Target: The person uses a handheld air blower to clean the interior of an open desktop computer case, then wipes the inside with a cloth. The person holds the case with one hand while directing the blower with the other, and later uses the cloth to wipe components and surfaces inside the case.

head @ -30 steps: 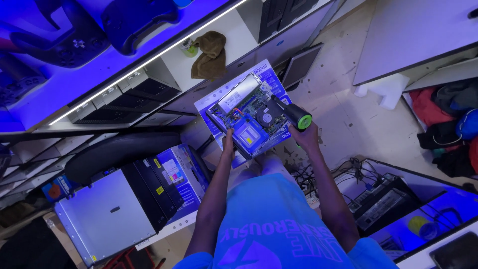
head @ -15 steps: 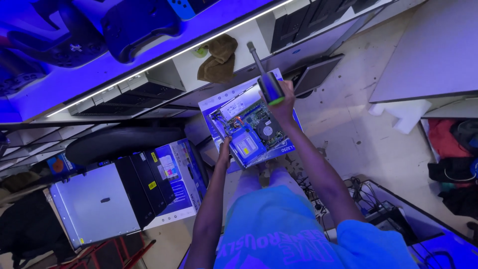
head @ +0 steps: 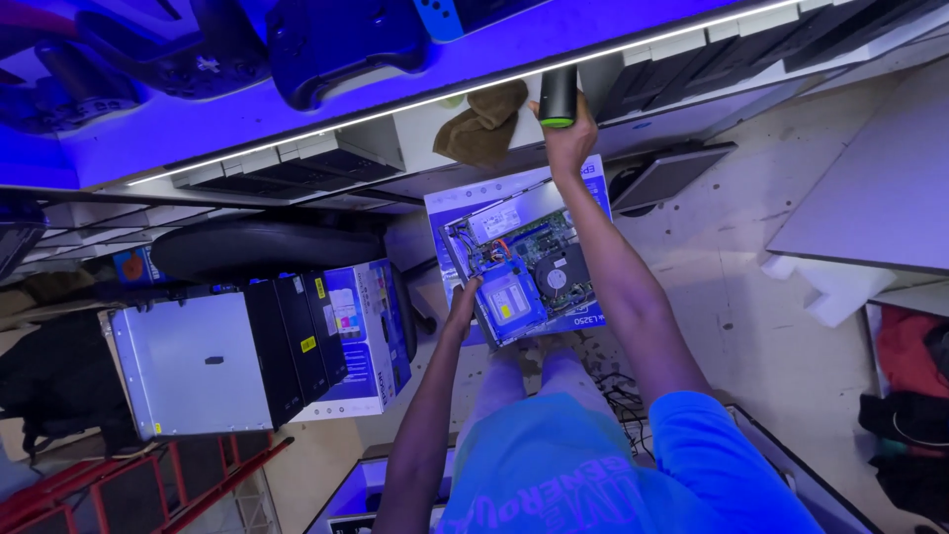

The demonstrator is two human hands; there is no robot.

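case: lid off, open computer (head: 524,272) on lap | right hand (head: 565,138) grip pinching black cylinder (head: 558,97) at shelf (head: 415,133) | left hand (head: 461,309) grip pressed on case edge

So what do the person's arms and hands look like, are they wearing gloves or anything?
No gloves. The left hand and right hand are both bare, and so are the arms all the way up. The only clothing showing is a bright blue short-sleeved T-shirt with lighter printed lettering across it. I can't see any watch, rings or bracelets.
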